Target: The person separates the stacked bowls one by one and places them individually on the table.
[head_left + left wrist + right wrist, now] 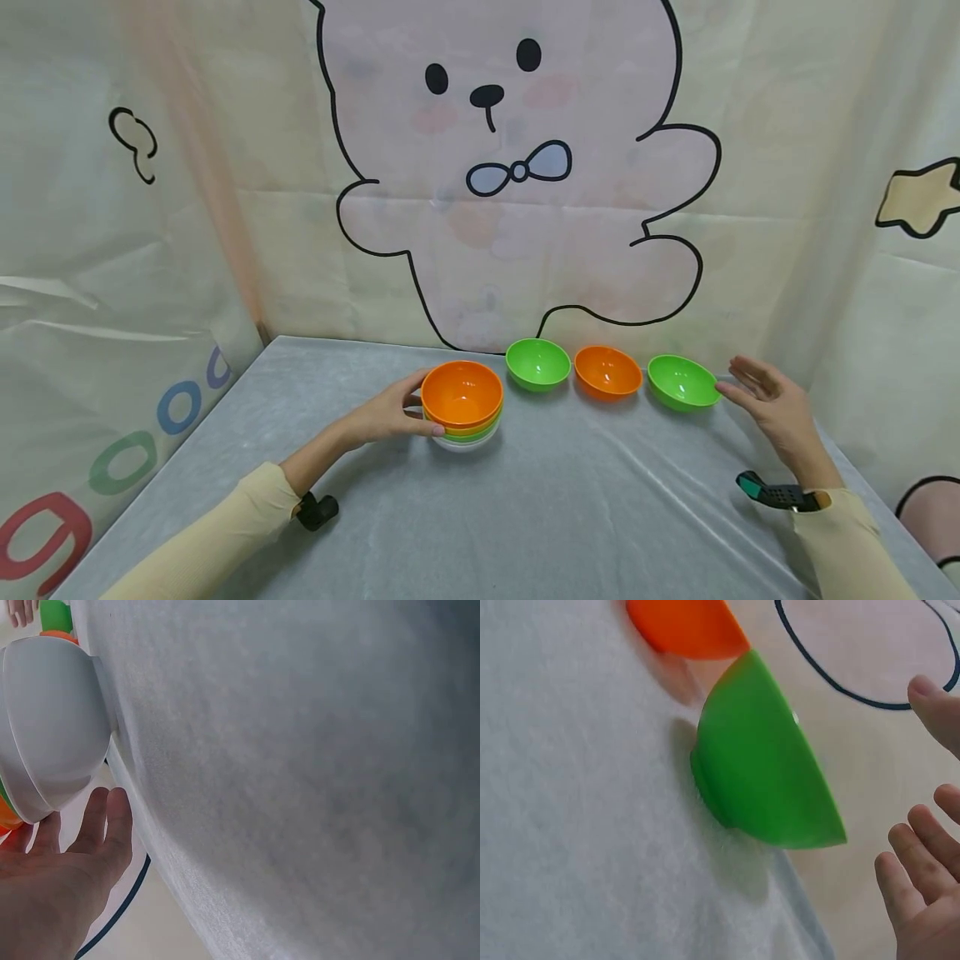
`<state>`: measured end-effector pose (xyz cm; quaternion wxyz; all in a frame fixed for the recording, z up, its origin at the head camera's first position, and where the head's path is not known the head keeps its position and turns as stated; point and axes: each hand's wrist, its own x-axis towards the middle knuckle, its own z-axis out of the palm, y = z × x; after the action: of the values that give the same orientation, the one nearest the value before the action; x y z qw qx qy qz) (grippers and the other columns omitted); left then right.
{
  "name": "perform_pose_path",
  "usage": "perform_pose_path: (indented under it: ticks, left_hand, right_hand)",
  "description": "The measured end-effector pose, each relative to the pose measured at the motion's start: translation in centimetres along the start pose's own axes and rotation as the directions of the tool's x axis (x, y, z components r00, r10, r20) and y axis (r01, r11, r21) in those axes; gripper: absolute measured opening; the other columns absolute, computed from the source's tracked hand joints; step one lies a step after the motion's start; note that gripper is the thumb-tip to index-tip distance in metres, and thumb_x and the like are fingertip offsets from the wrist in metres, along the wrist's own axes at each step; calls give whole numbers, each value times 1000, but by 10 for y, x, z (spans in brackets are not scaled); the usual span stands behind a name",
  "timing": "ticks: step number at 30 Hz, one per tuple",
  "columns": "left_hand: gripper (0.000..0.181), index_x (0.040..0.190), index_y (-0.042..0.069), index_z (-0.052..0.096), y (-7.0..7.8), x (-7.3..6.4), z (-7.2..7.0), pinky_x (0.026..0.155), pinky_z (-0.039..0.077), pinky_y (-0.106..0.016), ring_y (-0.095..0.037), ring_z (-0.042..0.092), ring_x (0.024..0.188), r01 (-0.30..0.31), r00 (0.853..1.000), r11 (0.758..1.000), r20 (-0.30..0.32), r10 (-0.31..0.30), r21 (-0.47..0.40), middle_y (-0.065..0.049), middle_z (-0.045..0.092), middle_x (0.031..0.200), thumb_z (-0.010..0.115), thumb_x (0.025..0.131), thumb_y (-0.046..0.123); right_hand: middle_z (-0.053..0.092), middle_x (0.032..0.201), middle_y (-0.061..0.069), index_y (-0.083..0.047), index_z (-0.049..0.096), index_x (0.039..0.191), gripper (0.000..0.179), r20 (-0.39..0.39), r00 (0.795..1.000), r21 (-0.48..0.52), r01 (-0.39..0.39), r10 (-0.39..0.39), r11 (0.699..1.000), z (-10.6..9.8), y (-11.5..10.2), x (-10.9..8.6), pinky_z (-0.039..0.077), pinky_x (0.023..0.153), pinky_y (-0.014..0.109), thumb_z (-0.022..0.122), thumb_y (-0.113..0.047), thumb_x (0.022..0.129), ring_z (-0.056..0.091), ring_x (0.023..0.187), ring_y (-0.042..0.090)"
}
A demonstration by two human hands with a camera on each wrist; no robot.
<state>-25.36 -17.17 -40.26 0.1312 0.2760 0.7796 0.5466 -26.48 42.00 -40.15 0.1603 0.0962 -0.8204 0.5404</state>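
Note:
In the head view, a stack of bowls (461, 400) stands left of centre on the table, with orange on top, yellowish and green rims beneath and white at the bottom. My left hand (393, 408) holds the stack's left side, thumb in front and fingers behind. The left wrist view shows white bowls (56, 720) outermost and my left hand's fingers (94, 825) against the stack. At the right, my right hand (776, 408) is raised with spread fingers beside a green bowl (682, 383). A gap separates that hand from the bowl in the right wrist view.
An orange bowl (607, 372) and another green bowl (537, 364) stand in a row with the right green one, along the back edge. A grey cloth covers the table (540, 517). Behind it hangs a printed curtain (285, 275).

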Motion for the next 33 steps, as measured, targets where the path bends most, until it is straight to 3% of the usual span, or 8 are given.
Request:
perform_pose_path:
  ticks: [5, 11, 16, 22, 28, 33]
  left_hand:
    - [81, 156, 16, 37, 0, 0, 0, 105, 45, -50, -34, 46, 134, 6, 1000, 1000, -4, -6, 2, -4, 43, 152, 82, 89, 24]
    - [82, 156, 16, 36, 1, 1, 0, 105, 45, -50, -34, 46, 134, 3, 1000, 1000, -8, -3, -1, -5, 42, 152, 82, 89, 23]
    - [83, 156, 17, 37, 0, 1, 0, 105, 46, -49, -34, 48, 133, 13, 1000, 1000, -5, -13, 0, -4, 43, 152, 83, 88, 23]
    - [83, 156, 16, 37, 0, 0, 0, 105, 45, -50, -35, 47, 134, 4, 1000, 1000, -1, -4, -8, -5, 43, 152, 83, 88, 23]
    - [82, 156, 17, 37, 0, 0, 0, 105, 46, -48, -34, 47, 133, 21, 1000, 1000, -5, -21, -2, -4, 43, 151, 83, 88, 21]
    - [82, 156, 13, 36, 1, 1, 0, 104, 46, -51, -37, 47, 134, 9, 1000, 1000, 0, -9, -1, -8, 42, 152, 82, 89, 21]
  right_hand:
    - [57, 132, -10, -1, 51, 146, 58, -47, 998, -65, 32, -35, 997, 5, -9, 1, 48, 87, 11, 75, -5, 94, 56, 119, -1]
    - [63, 126, -7, 7, 54, 139, 52, -51, 993, -17, 107, -107, 994, 16, -25, 3, 51, 83, 14, 75, 2, 91, 63, 111, 3]
    - [64, 125, 0, 13, 53, 135, 50, 2, 987, 101, 160, -161, 982, 24, -31, 1, 53, 82, 17, 72, 10, 90, 66, 110, 9]
    - [62, 128, 2, 10, 54, 135, 49, 50, 981, 50, 183, -186, 982, 36, -34, 4, 53, 85, 18, 73, 10, 90, 66, 111, 13]
    - [62, 130, 13, 11, 54, 135, 47, 132, 970, 129, 188, -205, 974, 52, -40, 6, 54, 86, 24, 71, 10, 91, 66, 112, 20]
    - [62, 131, 10, 10, 54, 135, 48, 195, 954, 129, 204, -227, 970, 68, -45, 8, 55, 87, 27, 71, 10, 91, 66, 113, 18]
